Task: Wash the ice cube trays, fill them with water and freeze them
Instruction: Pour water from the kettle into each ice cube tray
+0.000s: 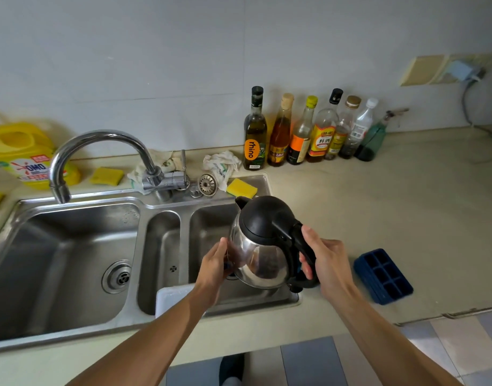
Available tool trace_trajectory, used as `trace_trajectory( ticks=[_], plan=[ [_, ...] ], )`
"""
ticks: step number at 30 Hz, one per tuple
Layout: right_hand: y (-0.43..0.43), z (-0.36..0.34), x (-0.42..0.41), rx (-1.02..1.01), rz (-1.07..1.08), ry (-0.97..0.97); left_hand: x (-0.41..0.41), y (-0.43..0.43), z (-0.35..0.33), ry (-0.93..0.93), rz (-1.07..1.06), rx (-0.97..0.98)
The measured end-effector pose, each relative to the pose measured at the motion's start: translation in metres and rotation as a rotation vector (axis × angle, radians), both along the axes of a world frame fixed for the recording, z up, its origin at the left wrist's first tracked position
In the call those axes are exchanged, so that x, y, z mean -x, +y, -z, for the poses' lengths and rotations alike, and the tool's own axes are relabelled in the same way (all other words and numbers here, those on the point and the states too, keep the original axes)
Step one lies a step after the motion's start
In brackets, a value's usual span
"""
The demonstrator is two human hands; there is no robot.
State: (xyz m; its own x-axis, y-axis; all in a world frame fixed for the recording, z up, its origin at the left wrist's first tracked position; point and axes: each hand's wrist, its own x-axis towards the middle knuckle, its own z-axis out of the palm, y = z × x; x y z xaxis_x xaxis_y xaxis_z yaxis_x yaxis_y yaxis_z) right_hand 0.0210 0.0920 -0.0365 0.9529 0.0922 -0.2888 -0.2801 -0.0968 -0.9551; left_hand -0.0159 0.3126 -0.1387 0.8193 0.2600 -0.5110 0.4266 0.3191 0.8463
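A steel kettle (262,252) with a black lid and handle hangs over the right sink basin (211,227), its spout pointing away from me. My right hand (326,263) grips the black handle. My left hand (214,263) rests against the kettle's left side, something small and dark blue showing at its fingers. A dark blue ice cube tray (382,275) lies on the counter to the right of the sink, its cells facing up. A white flat object (172,298) leans at the sink's front edge, partly hidden by my left forearm.
A curved chrome faucet (100,157) reaches over the large left basin (64,263). Yellow sponges (242,188), a sink strainer (207,185) and rags lie behind the sink. Several bottles (303,132) line the wall. A yellow detergent jug (25,154) stands far left.
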Motion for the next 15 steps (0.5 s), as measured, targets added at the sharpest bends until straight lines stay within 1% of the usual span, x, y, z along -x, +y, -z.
trace_trajectory(
  ticks=[4, 8, 15],
  plan=[
    [-0.005, -0.001, 0.007, 0.048, -0.023, 0.016, 0.014, -0.008, 0.006, 0.024, 0.038, 0.072],
    [-0.009, -0.004, 0.01, 0.113, -0.061, 0.025, 0.023, -0.02, 0.01, 0.03, 0.022, 0.119],
    [-0.012, -0.009, 0.014, 0.173, -0.071, 0.023, 0.033, -0.028, 0.016, 0.024, 0.038, 0.119]
  ],
)
